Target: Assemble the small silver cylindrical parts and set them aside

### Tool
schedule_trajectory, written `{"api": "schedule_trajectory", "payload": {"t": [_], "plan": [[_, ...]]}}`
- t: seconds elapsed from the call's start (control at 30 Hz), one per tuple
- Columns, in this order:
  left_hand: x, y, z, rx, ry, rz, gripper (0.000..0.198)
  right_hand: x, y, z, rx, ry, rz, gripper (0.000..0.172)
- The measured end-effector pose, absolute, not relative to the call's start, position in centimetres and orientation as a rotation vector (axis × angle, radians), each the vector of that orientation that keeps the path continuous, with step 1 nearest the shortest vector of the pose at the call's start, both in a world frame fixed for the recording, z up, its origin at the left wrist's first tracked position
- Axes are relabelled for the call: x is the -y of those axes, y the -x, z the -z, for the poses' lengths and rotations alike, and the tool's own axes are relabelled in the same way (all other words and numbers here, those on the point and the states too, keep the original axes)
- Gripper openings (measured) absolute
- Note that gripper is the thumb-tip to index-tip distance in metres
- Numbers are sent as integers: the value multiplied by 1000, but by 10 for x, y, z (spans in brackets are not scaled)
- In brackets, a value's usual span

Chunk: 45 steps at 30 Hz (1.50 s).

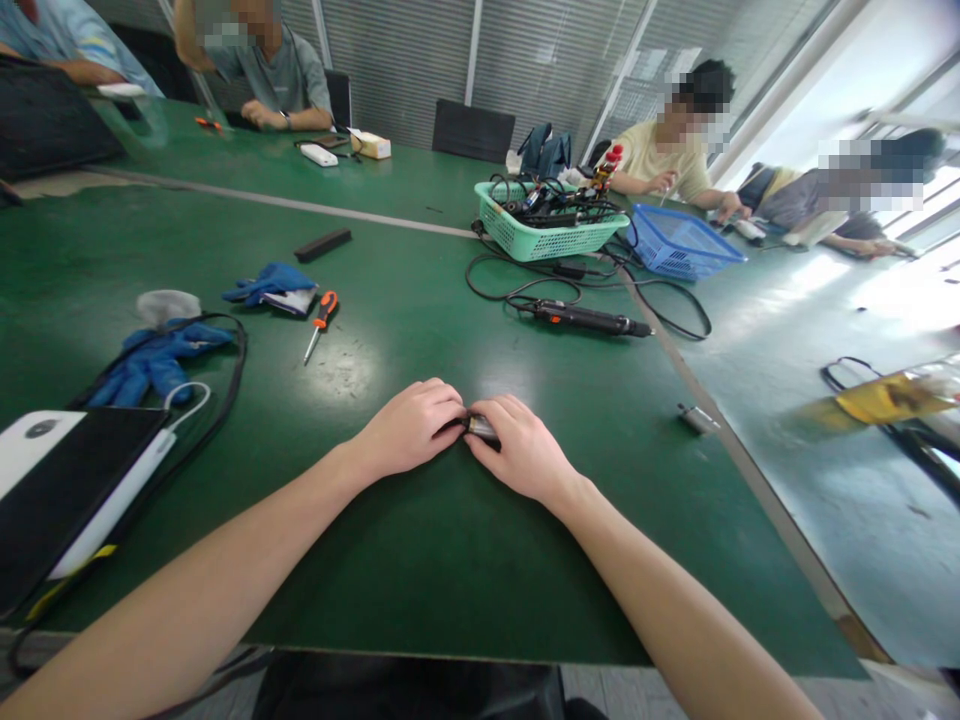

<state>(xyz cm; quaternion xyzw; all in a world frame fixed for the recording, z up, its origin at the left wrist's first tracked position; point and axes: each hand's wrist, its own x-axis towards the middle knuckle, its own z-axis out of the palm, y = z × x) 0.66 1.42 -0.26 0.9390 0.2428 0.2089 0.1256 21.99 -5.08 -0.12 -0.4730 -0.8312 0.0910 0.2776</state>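
Observation:
On the green table (pixel 450 590), my two hands meet near the middle. My right hand (pixel 521 445) is closed around a small silver metal cylinder (pixel 482 428), which lies sideways with its left end towards my other hand. Fingers pressed together, my left hand (pixel 412 425) grips a small dark part at that end; its shape is mostly hidden by the fingers. A similar silver piece (pixel 699 419) lies on the table to the right. An orange and black screwdriver (pixel 322 323) rests beyond my left hand, and a black electric screwdriver (pixel 589 318) lies beyond my right hand.
A green basket (pixel 551 240) of cables and tools stands beside a blue basket (pixel 682 245). Blue gloves (pixel 154 362), a tablet-like device (pixel 75 490) and a black cable are at left. A black bar (pixel 323 245) lies farther back. Several people sit around the table.

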Motion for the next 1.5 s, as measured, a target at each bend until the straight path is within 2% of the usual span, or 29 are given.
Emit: {"api": "schedule_trajectory", "payload": {"t": [1.5], "plan": [[-12,-8,0,-721,-2747,-595,18,51,-221,2,2231,1293,-243,16]]}}
